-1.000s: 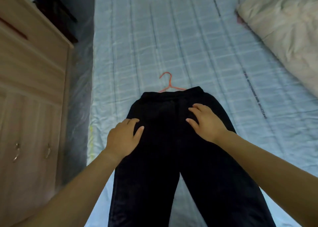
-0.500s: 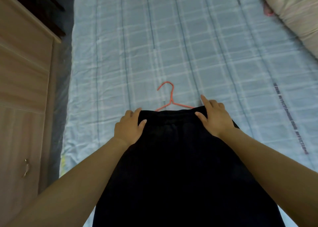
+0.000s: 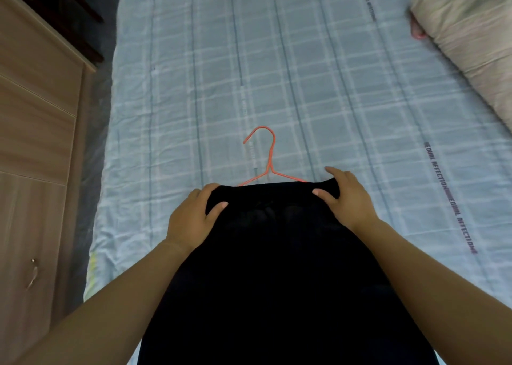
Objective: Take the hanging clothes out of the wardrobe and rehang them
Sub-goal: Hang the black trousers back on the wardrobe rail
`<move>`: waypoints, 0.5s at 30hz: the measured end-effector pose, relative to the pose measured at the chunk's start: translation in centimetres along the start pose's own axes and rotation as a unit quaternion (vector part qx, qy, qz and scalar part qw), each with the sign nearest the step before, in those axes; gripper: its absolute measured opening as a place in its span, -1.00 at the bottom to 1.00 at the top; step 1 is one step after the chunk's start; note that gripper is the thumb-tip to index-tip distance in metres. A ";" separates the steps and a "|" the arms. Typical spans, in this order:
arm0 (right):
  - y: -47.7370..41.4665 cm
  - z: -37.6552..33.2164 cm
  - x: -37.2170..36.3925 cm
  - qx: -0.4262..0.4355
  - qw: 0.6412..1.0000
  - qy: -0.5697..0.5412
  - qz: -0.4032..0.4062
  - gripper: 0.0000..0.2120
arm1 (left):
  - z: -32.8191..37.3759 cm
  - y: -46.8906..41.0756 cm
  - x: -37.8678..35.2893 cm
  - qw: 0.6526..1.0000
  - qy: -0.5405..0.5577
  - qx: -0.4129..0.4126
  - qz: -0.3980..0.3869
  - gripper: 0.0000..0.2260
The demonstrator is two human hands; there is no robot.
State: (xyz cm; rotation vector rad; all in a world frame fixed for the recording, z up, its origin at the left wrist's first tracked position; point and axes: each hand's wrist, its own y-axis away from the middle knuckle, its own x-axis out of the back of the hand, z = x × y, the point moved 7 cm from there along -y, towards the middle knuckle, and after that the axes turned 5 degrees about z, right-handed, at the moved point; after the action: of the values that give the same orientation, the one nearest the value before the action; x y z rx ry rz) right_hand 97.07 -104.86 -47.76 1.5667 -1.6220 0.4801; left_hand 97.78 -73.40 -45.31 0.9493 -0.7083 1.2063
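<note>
Looks like the rehanging step: getting the black trousers (image 3: 277, 267) onto the orange wire hanger (image 3: 270, 157). Draw the waistband taut and level between its two corners to stop the cloth bunching. Line its middle up with the hanger's neck before feeding anything over the wire. Go gently, since wire that thin probably skids on the checked bed sheet (image 3: 194, 87) at a nudge.

Spread flat along the middle of the bed, waistband toward the far end, legs running toward the near edge. Just beyond the waistband, the hanger, hook pointing to the far end, shoulders touching or tucked under the cloth; cannot tell which.

With the left hand (image 3: 191, 218), grasps the waistband's left corner, thumb on top, fingers curled over the edge. With the right hand (image 3: 346, 198), pinches the right corner, thumb pressing on top, forefinger stretched along the sheet. Alongside the bed's left edge, a wooden cabinet (image 3: 33, 143); at the far right corner, cream bedding (image 3: 471, 32).
</note>
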 end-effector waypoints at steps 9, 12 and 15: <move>6.3 -3.2 5.6 0.031 0.992 -0.094 0.078 -0.60 | 3.5 6.6 6.0 0.997 0.035 -0.017 0.062 -0.67; 9.7 -4.6 8.8 0.049 0.991 -0.096 0.080 -0.64 | 5.1 10.0 8.8 0.995 0.039 -0.022 0.089 -0.67; 14.2 -6.6 12.0 0.087 0.987 -0.088 0.101 -0.76 | 6.8 13.8 11.6 0.993 0.029 -0.026 0.115 -0.64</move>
State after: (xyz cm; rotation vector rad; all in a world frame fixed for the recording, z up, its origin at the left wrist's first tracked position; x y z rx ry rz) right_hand 86.63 -105.42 -31.00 1.6175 -1.9293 0.6209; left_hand 87.26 -73.23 -29.13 0.8015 -0.8162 1.4053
